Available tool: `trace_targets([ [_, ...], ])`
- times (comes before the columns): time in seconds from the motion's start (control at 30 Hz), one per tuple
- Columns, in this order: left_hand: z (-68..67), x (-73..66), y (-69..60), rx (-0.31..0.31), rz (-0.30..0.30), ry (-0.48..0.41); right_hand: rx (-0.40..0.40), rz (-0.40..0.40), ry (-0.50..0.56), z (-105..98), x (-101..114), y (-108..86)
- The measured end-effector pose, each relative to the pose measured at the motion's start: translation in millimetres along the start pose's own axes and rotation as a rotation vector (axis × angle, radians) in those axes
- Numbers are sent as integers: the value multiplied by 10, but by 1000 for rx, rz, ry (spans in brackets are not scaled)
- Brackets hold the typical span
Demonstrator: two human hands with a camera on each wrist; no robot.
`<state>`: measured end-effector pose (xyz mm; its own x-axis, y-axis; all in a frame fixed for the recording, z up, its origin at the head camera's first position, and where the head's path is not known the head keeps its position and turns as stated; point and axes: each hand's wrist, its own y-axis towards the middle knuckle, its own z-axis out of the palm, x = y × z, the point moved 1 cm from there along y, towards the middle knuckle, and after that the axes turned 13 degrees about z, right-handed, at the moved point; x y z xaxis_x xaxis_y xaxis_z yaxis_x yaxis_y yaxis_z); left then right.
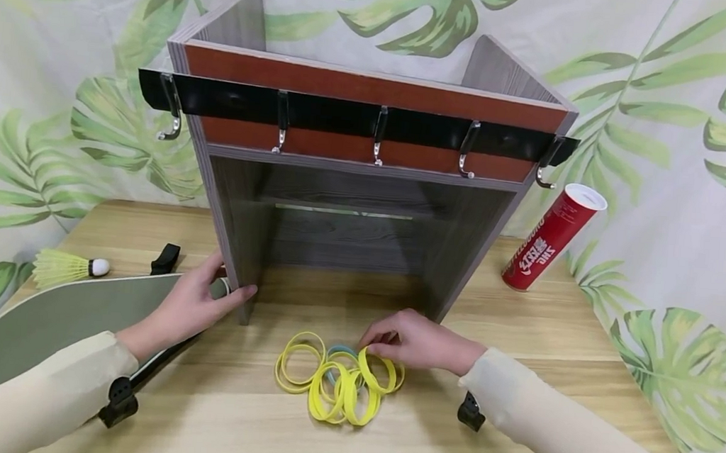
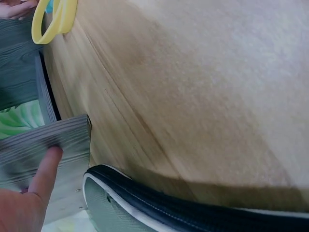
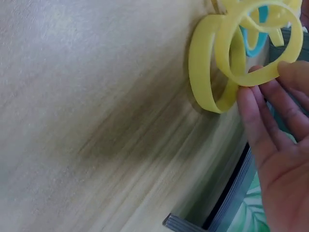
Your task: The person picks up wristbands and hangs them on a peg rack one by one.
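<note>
My right hand [image 1: 414, 339] pinches a yellow silicone wristband [image 3: 224, 48] between thumb and fingers, at the right of a loose pile. Other yellow bands [image 1: 330, 394] and a blue band [image 3: 256, 34] lie overlapped on the table beside it. At the lower left of a grey wood-grain rack [image 1: 228, 230], my left hand [image 1: 193, 302] grips the side panel. Its thumb presses the panel's front edge in the left wrist view, while the other fingers are mostly hidden behind the panel. Across the rack's front runs a black strip [image 1: 333, 112] with several metal hooks.
A green racket bag [image 1: 73, 332] with black edging lies under my left forearm. Beyond it are a yellow shuttlecock [image 1: 68, 267] and a black strap [image 1: 165, 259]. To the rack's right stands a red tube [image 1: 550, 238] with a white lid. Leaf-print cloth [image 1: 659, 207] hangs behind.
</note>
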<state>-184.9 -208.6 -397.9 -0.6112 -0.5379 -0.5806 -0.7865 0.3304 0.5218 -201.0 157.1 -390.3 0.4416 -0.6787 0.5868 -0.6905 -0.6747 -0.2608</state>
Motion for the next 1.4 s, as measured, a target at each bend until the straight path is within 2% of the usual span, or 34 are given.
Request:
trace_targets([
  [0.2,-24,21,22,11,6,-40,98,62,148,-77,-108,-9],
  [0.47,-48,33,4,49,-36,-98,281,239,416,-121,-148,-79],
  [0.63,-29,47,-20,40,-13,-86,337,264,520,-175,-64,-83],
  [0.77,-26,46,-28,22,8,-77,294,237,584,-241,62,-62],
  [1.03,-26,47,-17,11,23,-57,112,160,706,-288,436,5],
  [1.2,-24,45,-15,5,29,-49,6,135,811,-288,737,105],
  [1.3,-18,43,-14,1,30,-52,-27,124,886,-312,945,182],
  [1.4,-22,46,-19,3,26,-59,-49,79,962,-349,1165,265],
])
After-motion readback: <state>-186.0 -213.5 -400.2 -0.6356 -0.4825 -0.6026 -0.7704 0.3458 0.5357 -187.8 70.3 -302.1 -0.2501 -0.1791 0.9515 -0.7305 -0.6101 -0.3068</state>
